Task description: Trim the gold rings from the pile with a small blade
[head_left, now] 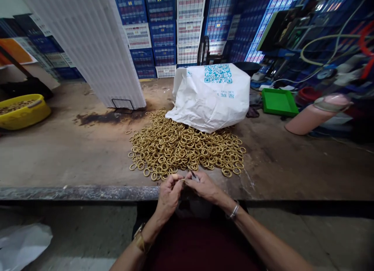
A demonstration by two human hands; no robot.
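Observation:
Brass-coloured rings (181, 146) lie in a wide pile on the worktable, just beyond my hands. Over the table's front edge, my left hand (169, 195) pinches a small ring, its fingers curled. Close beside it on the right, my right hand (204, 187) is closed on a small pointed blade (194, 176), which sticks up between thumb and fingers. The fingertips of both hands meet at the ring, which is partly hidden by them.
A white sack (213, 97) rests on the pile's back. White corrugated sheets (96, 48) stand behind left, with a yellow basin (26, 115) at far left. A green tray (279, 101) and pink bottle (315, 115) are on the right. Stacked crates (162, 33) line the back.

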